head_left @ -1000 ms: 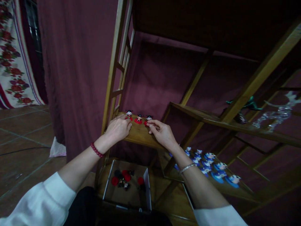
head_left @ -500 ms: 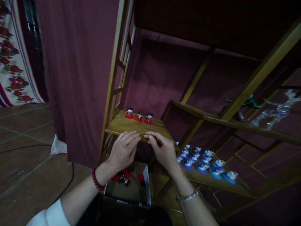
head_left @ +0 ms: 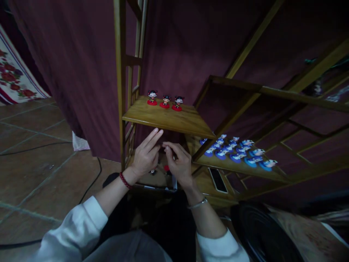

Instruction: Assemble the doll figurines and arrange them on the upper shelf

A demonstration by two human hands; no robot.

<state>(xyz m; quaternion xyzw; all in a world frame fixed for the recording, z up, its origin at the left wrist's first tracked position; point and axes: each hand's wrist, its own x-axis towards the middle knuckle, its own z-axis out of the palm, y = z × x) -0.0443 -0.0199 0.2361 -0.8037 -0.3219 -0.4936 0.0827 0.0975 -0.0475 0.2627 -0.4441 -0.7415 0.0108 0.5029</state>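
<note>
In the head view my left hand (head_left: 147, 154) is just below the front edge of the upper wooden shelf (head_left: 163, 120). Two of its fingers stretch out toward that edge, and nothing shows in it. Close beside it, my right hand (head_left: 178, 160) has thumb and forefinger pinched together; anything between them is too small or hidden. Below both hands stands a box (head_left: 175, 183) with small figurines inside, one with a red base (head_left: 167, 167), partly covered by my hands. On the shelf, three black-haired figurines (head_left: 166, 102) on red bases stand in a row.
Several blue-based figurines (head_left: 237, 154) fill a lower shelf to the right. A dark phone-like slab (head_left: 218, 180) lies beneath it. Wooden uprights (head_left: 120, 72) frame the left side, beside a purple curtain (head_left: 81, 72). A round black object (head_left: 261, 233) is at lower right.
The view has tipped downward, so the shelf sits higher. Both hands have come away from the shelf edge, lower and over the box. The three red-based figurines stay in place.
</note>
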